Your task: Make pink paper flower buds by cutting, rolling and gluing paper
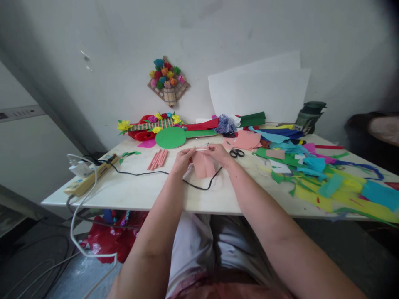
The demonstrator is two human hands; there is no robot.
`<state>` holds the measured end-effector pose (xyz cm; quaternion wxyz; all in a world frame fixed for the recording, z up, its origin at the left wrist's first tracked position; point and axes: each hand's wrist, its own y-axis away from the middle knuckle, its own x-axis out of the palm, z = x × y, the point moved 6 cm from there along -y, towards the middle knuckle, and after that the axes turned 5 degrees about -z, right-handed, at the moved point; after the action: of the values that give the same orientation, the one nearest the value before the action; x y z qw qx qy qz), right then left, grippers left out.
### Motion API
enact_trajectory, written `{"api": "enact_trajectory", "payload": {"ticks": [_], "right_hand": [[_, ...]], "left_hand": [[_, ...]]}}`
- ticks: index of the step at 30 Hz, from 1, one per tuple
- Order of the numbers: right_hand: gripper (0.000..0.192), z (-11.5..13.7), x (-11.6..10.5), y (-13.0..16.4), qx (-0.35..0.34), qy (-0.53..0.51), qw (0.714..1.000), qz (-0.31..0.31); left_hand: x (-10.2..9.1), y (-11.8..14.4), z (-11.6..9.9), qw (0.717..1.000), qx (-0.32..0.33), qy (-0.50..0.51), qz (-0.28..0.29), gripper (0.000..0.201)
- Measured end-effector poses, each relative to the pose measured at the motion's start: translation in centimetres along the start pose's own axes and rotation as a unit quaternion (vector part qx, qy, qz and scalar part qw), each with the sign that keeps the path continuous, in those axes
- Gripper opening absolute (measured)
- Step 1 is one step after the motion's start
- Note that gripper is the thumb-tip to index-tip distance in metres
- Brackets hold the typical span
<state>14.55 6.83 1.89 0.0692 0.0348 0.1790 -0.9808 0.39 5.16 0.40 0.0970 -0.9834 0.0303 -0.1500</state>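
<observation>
Both hands meet over the middle of the white table (131, 191). The left hand (183, 160) and the right hand (218, 153) each pinch the top edge of a pink paper piece (203, 165), which hangs down between them over a black cable (199, 186). Scissors (237, 153) lie just at 3 o'clock of the right hand; pink paper rolls (158, 159) lie at 9 o'clock of the left.

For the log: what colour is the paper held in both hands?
Salmon pink paper, clearest in the head view.
</observation>
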Motion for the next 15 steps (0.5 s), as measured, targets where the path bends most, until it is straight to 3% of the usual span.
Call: {"api": "enact_trajectory", "payload": {"ticks": [15], "right_hand": [[0.03, 0.3, -0.03, 0.05, -0.012, -0.039, 0.999, -0.014]], "left_hand": [[0.0, -0.02, 0.1, 1.0, -0.008, 0.001, 0.008, 0.032]]}}
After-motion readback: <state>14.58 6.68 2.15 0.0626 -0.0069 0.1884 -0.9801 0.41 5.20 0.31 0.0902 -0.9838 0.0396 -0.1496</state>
